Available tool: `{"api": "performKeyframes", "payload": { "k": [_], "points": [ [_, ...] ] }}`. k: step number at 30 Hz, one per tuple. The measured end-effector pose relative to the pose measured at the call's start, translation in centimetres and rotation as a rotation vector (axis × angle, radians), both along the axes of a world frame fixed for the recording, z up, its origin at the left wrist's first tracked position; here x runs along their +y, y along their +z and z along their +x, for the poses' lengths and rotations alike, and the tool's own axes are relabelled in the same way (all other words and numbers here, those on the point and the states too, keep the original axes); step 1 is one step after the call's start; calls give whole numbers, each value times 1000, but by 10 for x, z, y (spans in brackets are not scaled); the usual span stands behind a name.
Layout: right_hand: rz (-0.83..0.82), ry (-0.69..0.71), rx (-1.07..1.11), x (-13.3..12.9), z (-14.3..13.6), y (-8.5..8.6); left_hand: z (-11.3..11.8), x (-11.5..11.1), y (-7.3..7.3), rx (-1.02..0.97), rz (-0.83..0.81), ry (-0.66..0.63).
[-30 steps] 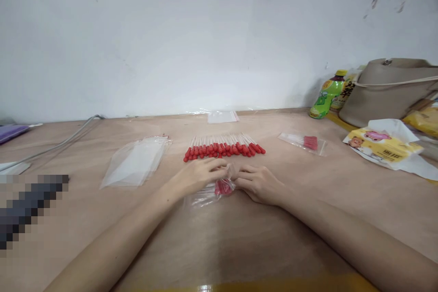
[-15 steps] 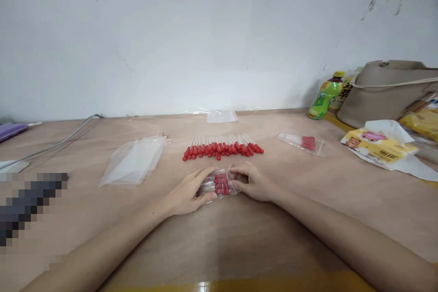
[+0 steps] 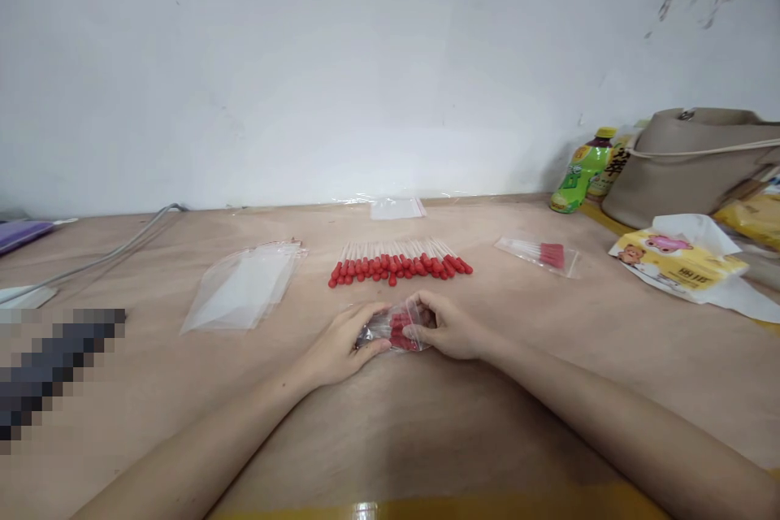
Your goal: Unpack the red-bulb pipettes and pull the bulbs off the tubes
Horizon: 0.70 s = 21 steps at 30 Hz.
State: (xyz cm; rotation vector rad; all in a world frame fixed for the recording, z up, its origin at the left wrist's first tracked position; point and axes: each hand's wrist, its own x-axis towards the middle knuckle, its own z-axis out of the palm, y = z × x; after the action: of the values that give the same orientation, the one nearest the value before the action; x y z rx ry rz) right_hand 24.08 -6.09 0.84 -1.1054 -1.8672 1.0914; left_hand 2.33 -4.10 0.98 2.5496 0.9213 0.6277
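One held bag (image 3: 383, 327) crosswise, red tips (image 3: 399, 333) rightward.

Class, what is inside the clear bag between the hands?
The clear bag holds red-tipped sticks. The left hand and right hand cover parts of it, hiding their number.

A: What do we hold?
B: A clear bag (image 3: 382, 326), red-tipped sticks (image 3: 400, 331) inside; our left hand (image 3: 344, 345) at one end, our right hand (image 3: 454, 328) at the other.
A: Beyond it?
B: We note a row of loose sticks (image 3: 399, 265) on the surface (image 3: 322, 447), red ends toward us.
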Motion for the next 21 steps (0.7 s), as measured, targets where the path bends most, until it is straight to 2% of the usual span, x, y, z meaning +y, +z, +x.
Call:
{"api": "performKeyframes", "payload": {
  "k": [10, 14, 16, 18, 21],
  "points": [
    [-99, -25, 29, 5, 23, 16, 0, -1, 4, 6, -35, -6],
    [-233, -37, 82, 11, 51, 33, -1, 0, 3, 8, -45, 0],
    [-215, -49, 82, 14, 72, 47, -1, 0, 3, 5, -50, 4],
    [-179, -123, 53, 17, 95, 60, -1, 0, 2, 5, -54, 6],
    [-48, -307, 110, 22, 121, 74, -1, 0, 3, 8, -54, 7]
  ]
}}
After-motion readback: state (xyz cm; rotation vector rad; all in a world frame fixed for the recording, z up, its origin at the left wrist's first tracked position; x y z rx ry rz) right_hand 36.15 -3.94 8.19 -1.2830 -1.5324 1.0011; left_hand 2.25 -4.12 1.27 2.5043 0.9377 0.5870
